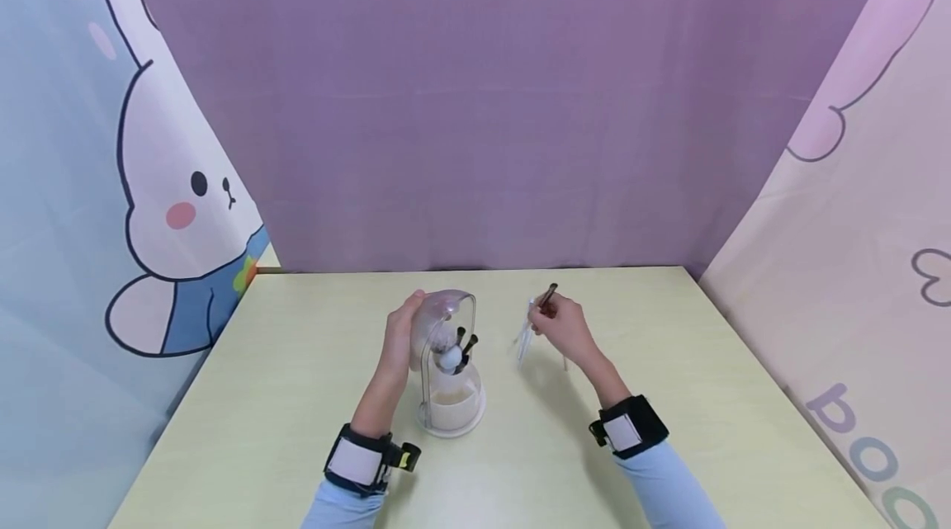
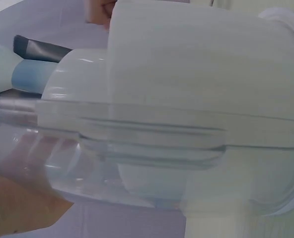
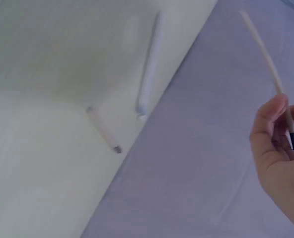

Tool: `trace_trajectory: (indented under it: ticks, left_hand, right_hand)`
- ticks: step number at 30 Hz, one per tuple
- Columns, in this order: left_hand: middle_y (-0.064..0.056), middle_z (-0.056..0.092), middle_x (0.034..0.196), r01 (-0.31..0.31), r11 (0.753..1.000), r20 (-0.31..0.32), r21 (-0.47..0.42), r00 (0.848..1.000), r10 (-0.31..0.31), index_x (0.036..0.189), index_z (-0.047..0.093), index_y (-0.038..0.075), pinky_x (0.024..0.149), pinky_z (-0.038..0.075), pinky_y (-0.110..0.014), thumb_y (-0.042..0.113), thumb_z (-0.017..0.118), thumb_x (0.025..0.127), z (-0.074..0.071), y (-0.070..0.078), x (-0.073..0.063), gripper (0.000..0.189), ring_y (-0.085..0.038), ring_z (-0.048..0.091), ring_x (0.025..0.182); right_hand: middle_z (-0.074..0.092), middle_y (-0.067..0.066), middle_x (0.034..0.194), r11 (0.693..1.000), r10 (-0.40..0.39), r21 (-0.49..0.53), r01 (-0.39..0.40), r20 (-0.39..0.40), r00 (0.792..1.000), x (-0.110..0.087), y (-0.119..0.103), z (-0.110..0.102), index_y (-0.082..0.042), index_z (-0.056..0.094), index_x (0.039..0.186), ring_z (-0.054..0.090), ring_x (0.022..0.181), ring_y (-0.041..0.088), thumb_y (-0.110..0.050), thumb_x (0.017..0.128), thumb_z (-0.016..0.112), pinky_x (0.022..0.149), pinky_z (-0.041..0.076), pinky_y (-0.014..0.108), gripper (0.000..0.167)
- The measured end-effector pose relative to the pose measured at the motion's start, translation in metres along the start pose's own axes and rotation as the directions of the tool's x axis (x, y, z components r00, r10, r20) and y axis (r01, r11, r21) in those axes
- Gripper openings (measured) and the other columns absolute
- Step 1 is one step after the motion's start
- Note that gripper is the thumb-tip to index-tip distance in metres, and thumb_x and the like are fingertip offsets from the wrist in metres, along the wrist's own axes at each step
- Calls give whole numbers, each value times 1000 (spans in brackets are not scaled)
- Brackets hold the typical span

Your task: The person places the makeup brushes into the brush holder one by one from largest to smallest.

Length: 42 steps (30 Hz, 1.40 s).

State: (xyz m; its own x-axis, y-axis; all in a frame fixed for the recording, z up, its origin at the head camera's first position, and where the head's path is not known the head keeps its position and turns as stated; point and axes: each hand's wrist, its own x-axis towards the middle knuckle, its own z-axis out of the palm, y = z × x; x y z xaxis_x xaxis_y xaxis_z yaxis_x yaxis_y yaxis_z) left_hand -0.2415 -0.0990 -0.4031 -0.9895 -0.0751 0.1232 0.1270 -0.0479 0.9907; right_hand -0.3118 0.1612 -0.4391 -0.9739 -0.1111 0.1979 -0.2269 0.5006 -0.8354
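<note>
A makeup brush holder (image 1: pixel 451 413) with a white round base stands upright on the table. Its clear domed cover (image 1: pixel 423 345) rises around the back and sides, and my left hand (image 1: pixel 396 341) grips that cover from the left. Inside sit several makeup brushes (image 1: pixel 466 347) with dark parts and one pale head; the left wrist view shows a blue-banded brush (image 2: pixel 33 75) close up. To the right, my right hand (image 1: pixel 566 329) pinches a thin makeup brush (image 1: pixel 548 295) above the table, its dark end pointing up. The right wrist view shows its pale, slender handle (image 3: pixel 262 47).
Beneath the right hand lie a long white tube-like stick (image 3: pixel 149 64) and a short pale stick (image 3: pixel 105 130) with a dark tip. A purple cloth (image 1: pixel 475 100) hangs behind the pale table (image 1: pixel 297 397), with printed cloths at both sides.
</note>
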Motion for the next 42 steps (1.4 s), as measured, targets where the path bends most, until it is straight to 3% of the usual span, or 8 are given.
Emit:
trace_trajectory:
  ticks: [4, 8, 11, 17, 20, 24, 33, 42]
  left_hand:
    - [3, 59, 91, 11, 1000, -8, -16, 1000, -11, 83, 62, 20, 93, 31, -39, 38, 34, 98, -2, -14, 9, 37, -17, 50, 97]
    - [2, 60, 91, 8, 1000, -18, -26, 1000, -8, 82, 62, 20, 93, 30, -38, 43, 35, 97, -3, -21, 12, 38, -17, 50, 98]
    - [0, 60, 93, -4, 1000, -26, -25, 1000, 3, 84, 63, 19, 94, 30, -39, 47, 36, 95, -3, -22, 12, 40, -19, 50, 98]
    - [0, 60, 93, -5, 1000, -35, -25, 999, 4, 86, 63, 18, 93, 30, -39, 52, 38, 93, -3, -22, 12, 43, -19, 50, 98]
    - [1, 61, 93, 1, 1000, -40, -26, 999, -2, 87, 64, 18, 93, 31, -38, 52, 38, 92, -3, -22, 12, 43, -18, 51, 98]
    - [1, 62, 92, 12, 999, -53, -32, 998, -14, 88, 65, 17, 91, 32, -36, 51, 39, 93, -4, -21, 11, 43, -18, 52, 98]
    - [4, 61, 89, 38, 999, -59, -39, 997, -40, 86, 64, 18, 90, 33, -34, 48, 40, 93, -3, -22, 12, 39, -15, 52, 94]
    - [3, 60, 87, 38, 997, -63, -60, 997, -42, 83, 62, 19, 89, 34, -34, 47, 41, 93, -1, -21, 11, 37, -17, 51, 93]
  right_hand:
    - [65, 19, 84, 975, -120, 193, 112, 29, 992, -11, -29, 1, -1, 61, 100, 64, 69, 18, -19, 91, 57, 66, 53, 33, 20]
    - [63, 21, 78, 955, -163, 259, 147, 41, 986, -23, -57, 1, 1, 61, 98, 62, 68, 29, -18, 91, 57, 67, 53, 36, 20]
    - [61, 12, 72, 957, -186, 238, 169, 53, 981, -27, -66, 6, -2, 61, 97, 58, 65, 31, -20, 91, 57, 62, 50, 33, 20]
    - [60, 3, 72, 955, -260, 174, 240, 107, 960, -28, -60, 22, -6, 62, 98, 55, 60, 15, -23, 91, 58, 55, 44, 25, 19]
    - [63, -2, 77, 942, -333, 86, 323, 150, 931, -28, -54, 30, -12, 64, 96, 57, 64, 8, -26, 90, 59, 58, 48, 23, 16]
    - [65, -7, 82, 902, -421, -3, 432, 223, 879, -30, -55, 39, -16, 66, 94, 58, 70, 5, -24, 89, 60, 62, 50, 24, 11]
    - [65, -4, 88, 901, -382, -33, 433, 412, 827, -33, -52, 52, -11, 65, 101, 60, 76, 4, -15, 90, 58, 65, 50, 20, 14]
    - [64, -6, 87, 906, -364, -46, 421, 425, 829, -34, -52, 54, -14, 64, 101, 59, 76, 4, -14, 87, 59, 65, 50, 23, 15]
